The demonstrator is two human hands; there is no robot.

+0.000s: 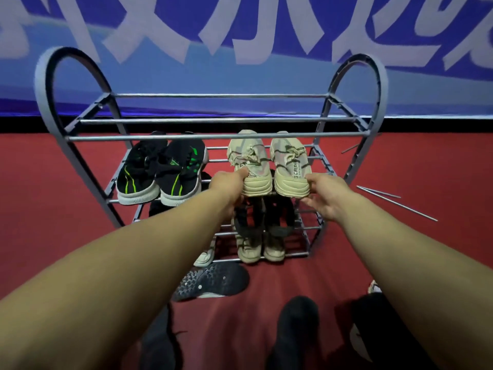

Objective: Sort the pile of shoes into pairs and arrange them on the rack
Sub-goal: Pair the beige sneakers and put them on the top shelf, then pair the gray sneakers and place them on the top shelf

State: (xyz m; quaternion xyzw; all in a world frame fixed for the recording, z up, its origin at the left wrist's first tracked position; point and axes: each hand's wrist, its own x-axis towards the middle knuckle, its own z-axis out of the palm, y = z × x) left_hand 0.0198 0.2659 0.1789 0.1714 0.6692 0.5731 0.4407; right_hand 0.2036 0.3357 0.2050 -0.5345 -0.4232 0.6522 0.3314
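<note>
Both arms outstretched, left hand (229, 186) and right hand (326, 196) fingers grasping beige sneakers' (289, 166) heels.

Paired shoes (268, 164) (beige) on rack (213, 137)

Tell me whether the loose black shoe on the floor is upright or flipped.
Flipped: the black shoe lies on the red floor before the rack with its studded sole showing.

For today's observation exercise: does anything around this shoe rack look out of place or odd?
Yes. A dark shoe lies sole-up on the red floor in front of the rack, unpaired. Loose metal rods lie on the floor to the rack's right, perhaps spare rails.
</note>
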